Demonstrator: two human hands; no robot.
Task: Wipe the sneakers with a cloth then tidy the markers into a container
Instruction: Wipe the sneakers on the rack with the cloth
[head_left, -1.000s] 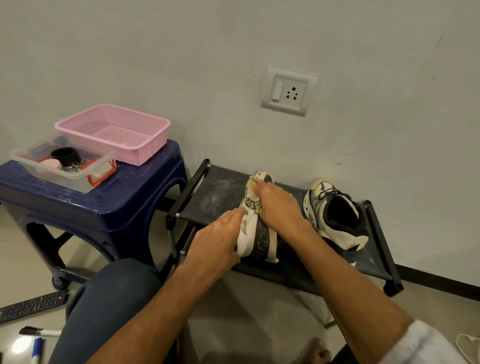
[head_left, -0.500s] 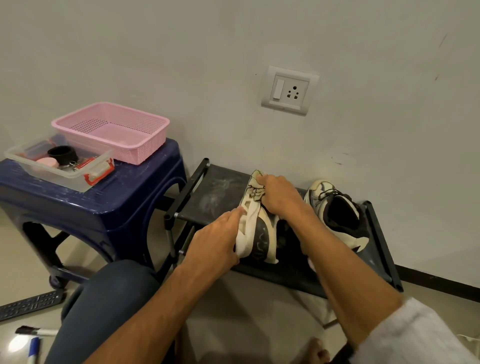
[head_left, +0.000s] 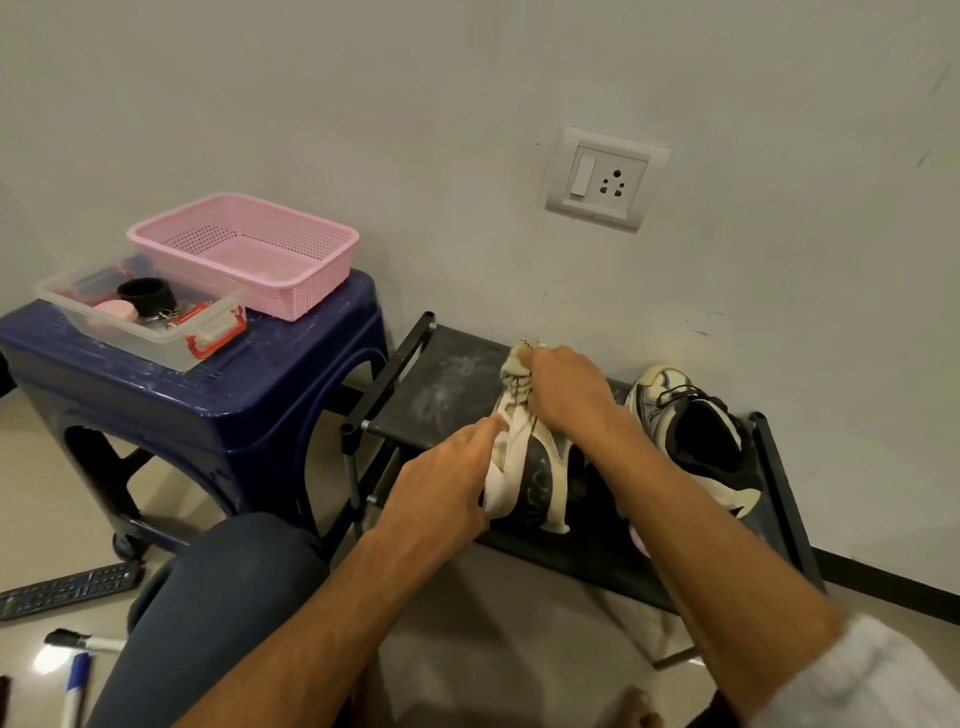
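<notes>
A cream and black sneaker (head_left: 535, 478) lies tipped on its side on the low black shoe rack (head_left: 447, 379). My left hand (head_left: 441, 483) grips its heel end. My right hand (head_left: 566, 389) holds a crumpled pale cloth (head_left: 519, 364) pressed against the sneaker's toe. The second sneaker (head_left: 696, 436) stands upright to the right on the rack. Two markers (head_left: 78, 642) lie on the floor at the bottom left, one with a black cap and one with a blue cap (head_left: 75, 686). A pink basket (head_left: 244, 254) sits on the blue stool (head_left: 208, 395).
A clear lidless box (head_left: 135, 332) with small items sits beside the pink basket on the stool. A black remote (head_left: 67, 590) lies on the floor at the left. My knee (head_left: 223, 597) is below the stool. A wall socket (head_left: 605, 179) is above the rack.
My right hand with the cloth has slid up along the sneaker toward the toe. My left hand has kept its hold on the heel end.
</notes>
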